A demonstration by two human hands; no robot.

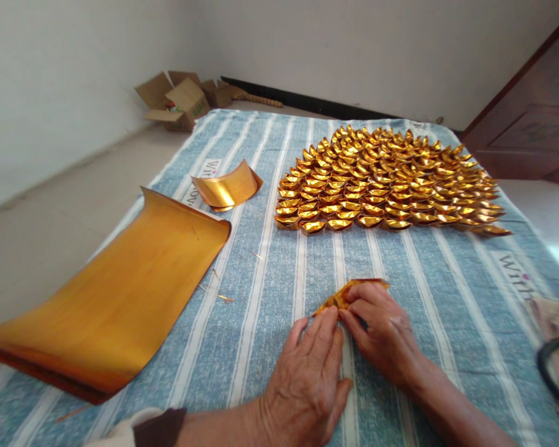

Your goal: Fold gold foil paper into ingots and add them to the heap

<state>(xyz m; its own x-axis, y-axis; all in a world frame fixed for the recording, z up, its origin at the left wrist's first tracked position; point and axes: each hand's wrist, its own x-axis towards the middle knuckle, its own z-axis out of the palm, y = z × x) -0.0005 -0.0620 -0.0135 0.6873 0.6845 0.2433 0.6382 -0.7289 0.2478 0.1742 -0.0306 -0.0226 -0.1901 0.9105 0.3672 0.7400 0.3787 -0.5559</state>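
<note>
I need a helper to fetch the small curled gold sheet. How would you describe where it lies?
On the striped blue cloth, look left of the block of folded gold ingots. The small curled gold sheet lies beyond the big gold sheet stack, far smaller and arched upward.

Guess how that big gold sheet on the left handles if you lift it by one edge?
The big gold sheet is probably light and floppy: its far edge curls up off the striped cloth unaided. The glossy face suggests it could slip between fingers. It likely creases easily, since the left hand and right hand are pressing folds into a smaller gold piece.
</note>
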